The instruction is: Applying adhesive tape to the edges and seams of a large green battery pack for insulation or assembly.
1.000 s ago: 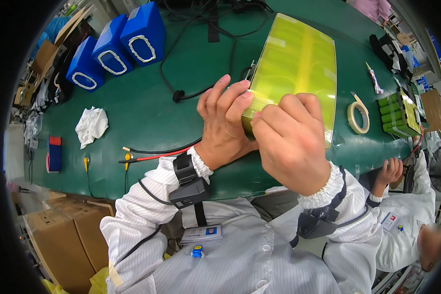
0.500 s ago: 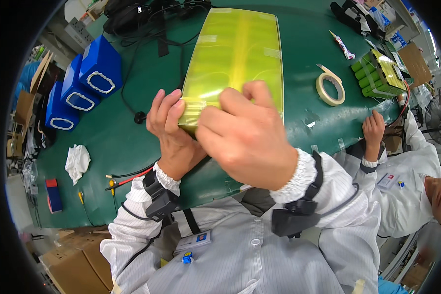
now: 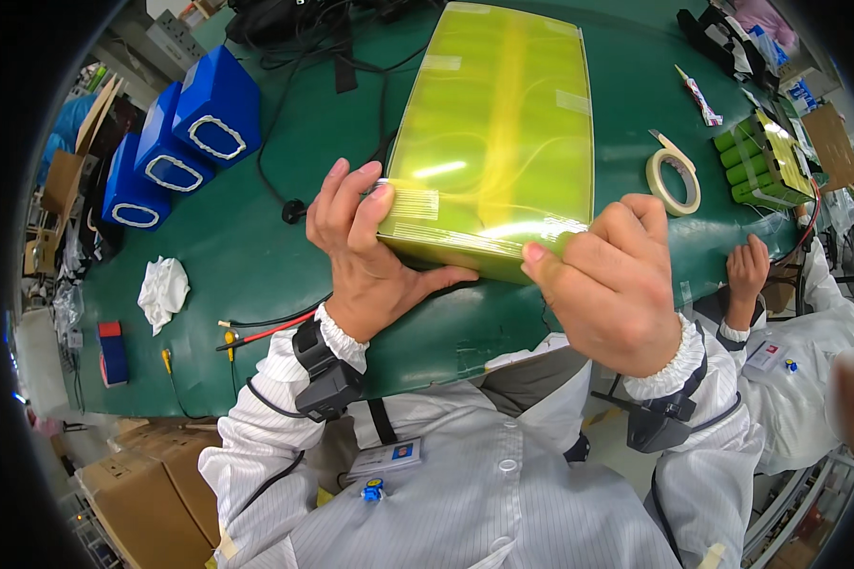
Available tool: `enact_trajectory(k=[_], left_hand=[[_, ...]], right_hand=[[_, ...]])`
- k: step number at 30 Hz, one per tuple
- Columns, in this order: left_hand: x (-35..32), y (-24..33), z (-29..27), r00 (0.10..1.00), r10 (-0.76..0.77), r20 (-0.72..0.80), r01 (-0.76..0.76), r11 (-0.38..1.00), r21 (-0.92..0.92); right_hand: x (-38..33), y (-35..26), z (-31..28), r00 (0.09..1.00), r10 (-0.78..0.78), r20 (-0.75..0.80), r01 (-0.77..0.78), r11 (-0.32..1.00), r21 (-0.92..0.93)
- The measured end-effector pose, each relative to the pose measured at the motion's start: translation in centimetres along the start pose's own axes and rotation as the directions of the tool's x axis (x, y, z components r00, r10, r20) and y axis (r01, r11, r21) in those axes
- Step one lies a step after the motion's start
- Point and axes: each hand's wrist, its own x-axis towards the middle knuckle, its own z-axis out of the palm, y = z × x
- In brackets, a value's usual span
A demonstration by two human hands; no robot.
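Observation:
A large battery pack (image 3: 489,123), wrapped in translucent yellow-green sheet with strips of clear tape, lies on the table in front of me. My left hand (image 3: 361,251) grips its near left corner, the fingers over the top and the thumb stretched along the near face. At the near right corner, my right hand (image 3: 612,284) has its fingers curled and its thumb against the edge. Whether a piece of tape sits in that pinch is hidden. Wire ends, black and red (image 3: 266,332), emerge beside my left wrist.
Three blue packs (image 3: 220,100) stand at the left, near a crumpled white tissue (image 3: 164,294). To the right lie a masking tape roll (image 3: 674,180), a tube (image 3: 698,95) and a pack of green cells (image 3: 764,161). A co-worker's hand (image 3: 748,275) rests at the right table edge.
My right hand has moved from beside my left hand to the pack's near right corner. My left hand keeps hold of the left corner. The whole view has shifted slightly.

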Motion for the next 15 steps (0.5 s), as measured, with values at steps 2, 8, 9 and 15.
enact_trajectory(k=[2, 8, 9, 15], left_hand=[[0.0, 0.0, -0.1, 1.000, -0.001, 0.004, 0.001, 1.000, 0.004], [0.4, 0.4, -0.3, 1.000, 0.010, 0.006, -0.010, 1.000, 0.003], [0.4, 0.5, -0.3, 1.000, -0.007, 0.015, 0.007, 1.000, 0.012], [0.4, 1.6, -1.0, 0.992, -0.049, 0.113, 0.037, 0.994, 0.106]], right_hand=[[-0.2, 0.0, -0.1, 1.000, 0.000, 0.006, 0.000, 1.000, -0.012], [-1.0, 0.0, -0.7, 0.999, 0.037, -0.034, -0.037, 0.999, 0.018], [-1.2, 0.1, -0.8, 0.998, 0.038, -0.040, -0.038, 0.999, -0.004], [-5.4, -1.0, -2.7, 0.939, 0.324, -0.116, -0.309, 0.942, 0.131]])
